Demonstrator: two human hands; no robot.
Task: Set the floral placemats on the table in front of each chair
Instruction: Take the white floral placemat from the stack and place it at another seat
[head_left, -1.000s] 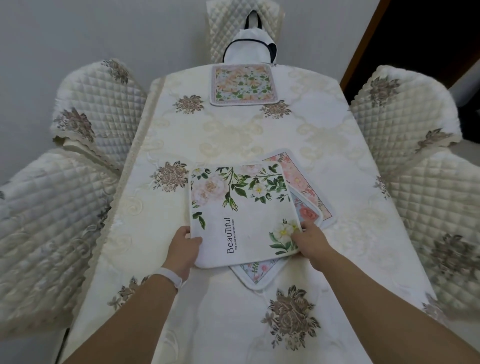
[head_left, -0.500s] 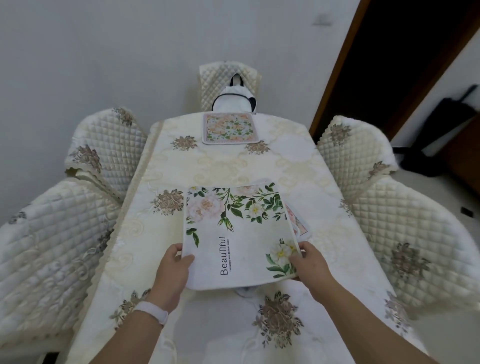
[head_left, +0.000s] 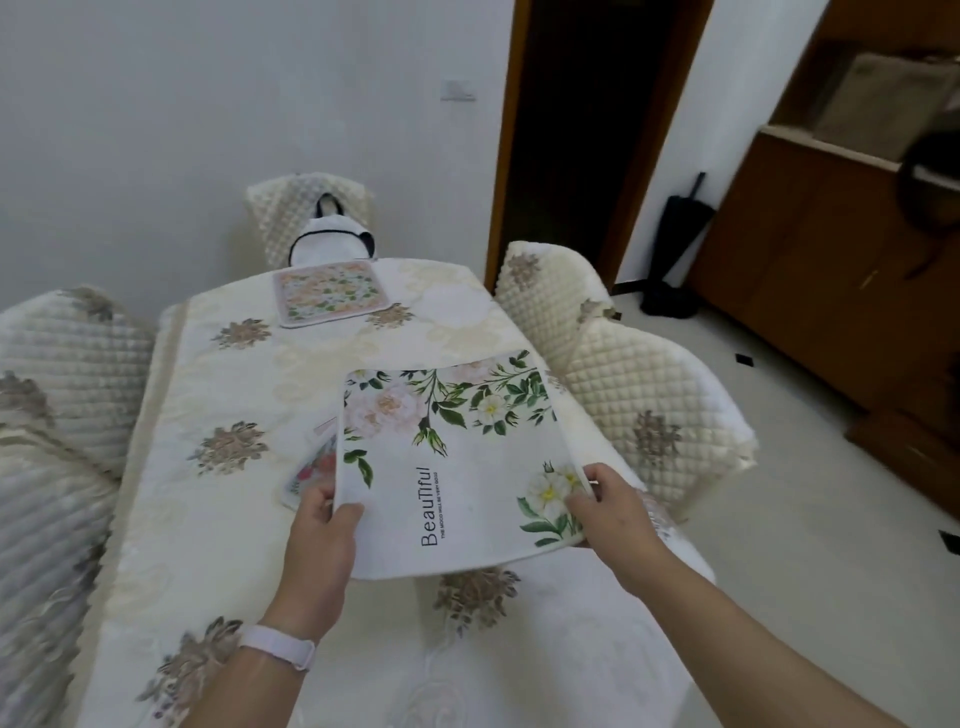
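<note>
I hold a white floral placemat (head_left: 457, 467) printed "Beautiful" above the table (head_left: 249, 395), over its right side. My left hand (head_left: 319, 535) grips its near left corner and my right hand (head_left: 610, 512) grips its near right corner. Under its left edge, more floral placemats (head_left: 311, 467) lie stacked on the cloth, mostly hidden. Another floral placemat (head_left: 332, 293) lies flat at the far end, in front of the far chair (head_left: 280, 208).
Quilted cream chairs stand along the left side (head_left: 67, 364) and the right side (head_left: 639, 384) of the table. A white bag (head_left: 332, 244) sits on the far chair. A dark doorway (head_left: 587, 130) and a wooden cabinet (head_left: 841, 260) are at the right.
Both hands have lifted the white placemat off the stack and carried it to the right, towards the right-hand chairs. My view has turned right, showing the doorway and cabinet.
</note>
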